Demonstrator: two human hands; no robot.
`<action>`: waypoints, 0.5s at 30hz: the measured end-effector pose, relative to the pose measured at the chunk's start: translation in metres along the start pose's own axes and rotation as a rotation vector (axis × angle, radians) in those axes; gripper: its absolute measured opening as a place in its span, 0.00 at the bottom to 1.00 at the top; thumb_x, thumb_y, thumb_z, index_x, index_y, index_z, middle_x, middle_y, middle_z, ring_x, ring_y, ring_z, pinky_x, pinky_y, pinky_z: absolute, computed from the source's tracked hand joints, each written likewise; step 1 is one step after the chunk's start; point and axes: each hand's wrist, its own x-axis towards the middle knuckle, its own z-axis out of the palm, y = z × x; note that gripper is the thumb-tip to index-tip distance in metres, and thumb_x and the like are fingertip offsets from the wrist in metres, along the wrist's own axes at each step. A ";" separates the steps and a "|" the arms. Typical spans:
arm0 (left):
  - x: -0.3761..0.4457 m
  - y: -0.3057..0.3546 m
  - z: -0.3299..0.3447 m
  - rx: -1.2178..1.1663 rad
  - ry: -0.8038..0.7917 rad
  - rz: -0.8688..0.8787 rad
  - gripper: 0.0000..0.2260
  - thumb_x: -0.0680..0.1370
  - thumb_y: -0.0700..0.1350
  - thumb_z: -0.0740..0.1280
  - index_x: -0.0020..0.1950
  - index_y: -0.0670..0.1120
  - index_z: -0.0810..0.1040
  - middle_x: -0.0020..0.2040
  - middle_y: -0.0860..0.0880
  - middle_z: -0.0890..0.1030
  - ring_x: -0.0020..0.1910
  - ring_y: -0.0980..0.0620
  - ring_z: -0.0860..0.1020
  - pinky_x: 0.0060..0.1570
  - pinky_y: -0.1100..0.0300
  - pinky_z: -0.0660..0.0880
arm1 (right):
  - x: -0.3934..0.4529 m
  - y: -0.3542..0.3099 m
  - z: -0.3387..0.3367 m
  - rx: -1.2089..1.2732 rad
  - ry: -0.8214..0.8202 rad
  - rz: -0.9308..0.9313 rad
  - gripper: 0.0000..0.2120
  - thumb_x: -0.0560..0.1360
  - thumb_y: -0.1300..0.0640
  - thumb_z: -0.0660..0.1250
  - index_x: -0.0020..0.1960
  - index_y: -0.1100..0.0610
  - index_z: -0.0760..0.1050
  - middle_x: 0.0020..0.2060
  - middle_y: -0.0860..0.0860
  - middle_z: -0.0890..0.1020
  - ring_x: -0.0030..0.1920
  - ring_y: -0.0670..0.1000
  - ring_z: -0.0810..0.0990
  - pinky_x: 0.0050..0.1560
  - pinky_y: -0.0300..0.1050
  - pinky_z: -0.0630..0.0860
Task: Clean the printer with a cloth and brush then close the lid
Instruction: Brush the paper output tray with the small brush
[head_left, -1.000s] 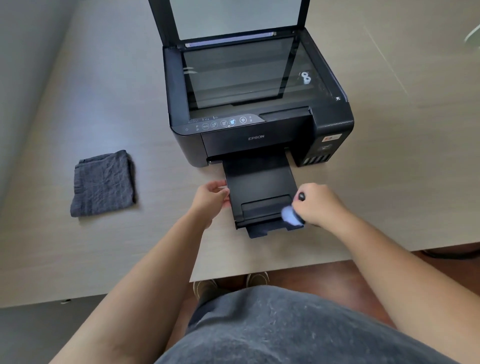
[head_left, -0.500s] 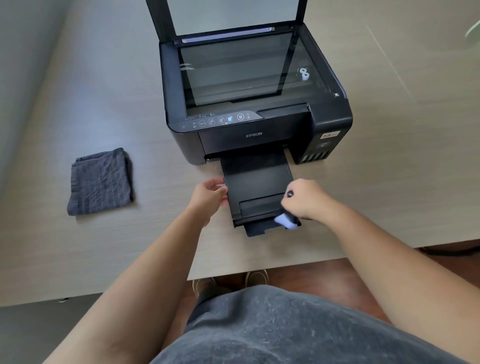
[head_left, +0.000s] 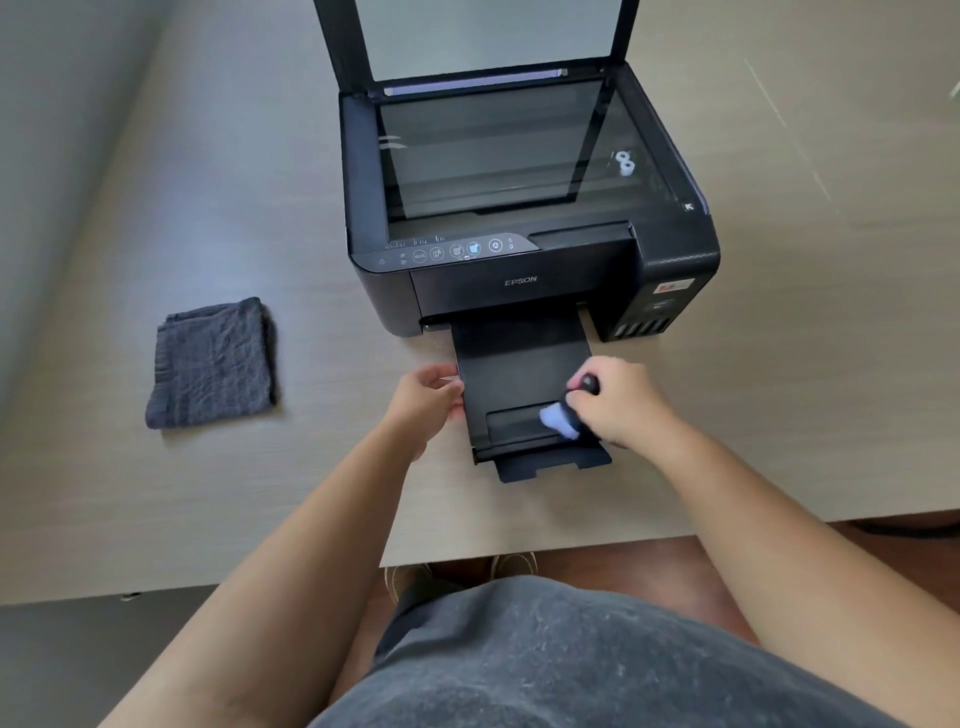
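Observation:
A black Epson printer (head_left: 519, 283) stands on the pale wooden table (head_left: 260, 493), its scanner lid (head_left: 488, 36) raised upright and the glass (head_left: 514, 150) exposed. Its output tray (head_left: 519, 364) is pulled out toward me. My right hand (head_left: 621, 400) is closed around a small brush (head_left: 561, 418) with a black handle and pale blue bristles, and the bristles touch the tray's right front part. My left hand (head_left: 428, 392) grips the tray's left edge. A folded dark grey cloth (head_left: 213, 364) lies flat on the table to the left, apart from both hands.
The table's near edge (head_left: 519, 551) runs just in front of my body, with brown floor and shoes below it. A grey wall or partition (head_left: 52, 130) borders the table on the left. A dark cable (head_left: 909, 530) lies under the table's right edge.
My right hand has swept the brush leftward across the tray's front, from its right corner toward the middle. My left hand has stayed on the tray's left edge.

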 end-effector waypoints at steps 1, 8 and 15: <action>-0.001 0.000 0.001 -0.008 -0.005 -0.001 0.10 0.80 0.36 0.62 0.61 0.39 0.77 0.51 0.42 0.83 0.45 0.46 0.82 0.56 0.47 0.79 | -0.004 -0.011 0.015 0.036 -0.027 -0.073 0.05 0.71 0.56 0.65 0.45 0.50 0.78 0.45 0.51 0.82 0.45 0.54 0.79 0.44 0.43 0.75; -0.003 0.002 0.001 0.000 -0.011 -0.001 0.11 0.80 0.34 0.62 0.60 0.40 0.77 0.50 0.41 0.83 0.44 0.46 0.82 0.55 0.49 0.79 | -0.003 -0.037 0.026 -0.012 -0.367 -0.339 0.06 0.75 0.56 0.66 0.49 0.47 0.78 0.39 0.45 0.78 0.39 0.46 0.76 0.43 0.41 0.72; -0.007 0.000 0.000 -0.299 -0.007 -0.115 0.14 0.83 0.47 0.56 0.58 0.40 0.77 0.42 0.45 0.79 0.39 0.50 0.78 0.41 0.58 0.77 | 0.038 -0.068 0.029 -0.107 -0.202 -0.488 0.06 0.74 0.57 0.66 0.49 0.48 0.78 0.41 0.49 0.80 0.41 0.51 0.77 0.47 0.47 0.77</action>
